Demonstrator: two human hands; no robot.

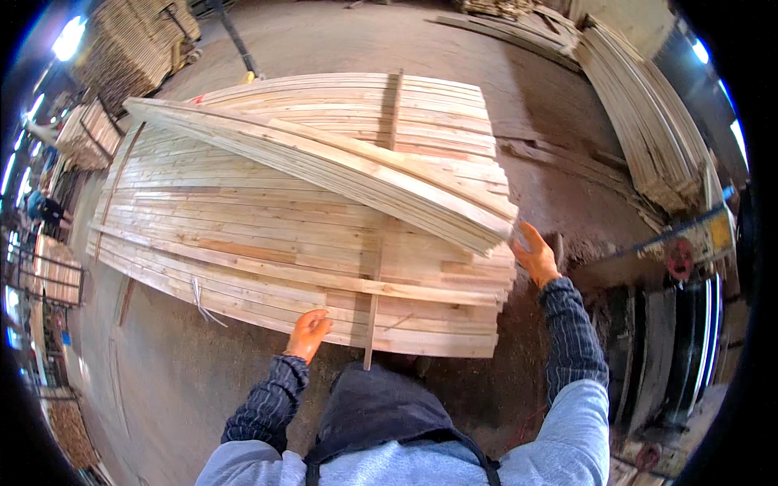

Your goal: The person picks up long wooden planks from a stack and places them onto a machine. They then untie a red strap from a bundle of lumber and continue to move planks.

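A bundle of planks (324, 158) lying slantwise atop the lumber stack (267, 243) is gripped at its near end by the right hand (535, 255). The stack's front edge is touched by the left hand (309, 334), fingers loosely open, holding nothing.

Light: bright, even daylight | glare: lamps upper left | edges: fisheye bend, black rim

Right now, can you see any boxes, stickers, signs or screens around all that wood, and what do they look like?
No boxes, stickers or screens show.
Yellow plate: on the machine at the right edge, small and rectangular; too blurred to tell if it is a sign.
Round red part: just below that plate, on the same machine; may be a knob, not a label.
The big stack of pale wooden boards bears no label that shows.
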